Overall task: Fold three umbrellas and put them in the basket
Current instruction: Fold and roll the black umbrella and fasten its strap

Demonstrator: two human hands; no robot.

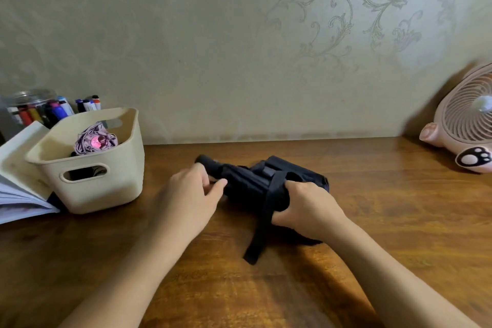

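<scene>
The right grip (306, 208) is clamped round the rolled canopy of the dark umbrella (247, 181), fingers curled over the top of the bundle and thumb beneath. The left grip (191, 189) is closed on the handle end, its thumb lying along the shaft toward the right grip. The umbrella lies on its side on the desk (372, 194), spanning the gap between the two grips.

Just beside the right grip's knuckles the closure strap (266, 221) crosses the bundle and trails loose over the desk toward the person, fastened to nothing. Beyond the right grip the far end of the canopy bulges out, not tightly gathered.

Well to the outside of the left grip stands the cream basket (119, 181), with a purple umbrella (94, 141) poking up inside and something dark visible through its front handle slot. This looks like the last umbrella, at the binding step.

The main risk is the roll springing open. If the right grip loosens to fetch the strap, the pleats it pins would likely unwind. The bulging end could also keep the strap from closing, or make the bundle too fat for the room left in the basket. A loose strap could snag the basket's rim during the carry across.
</scene>
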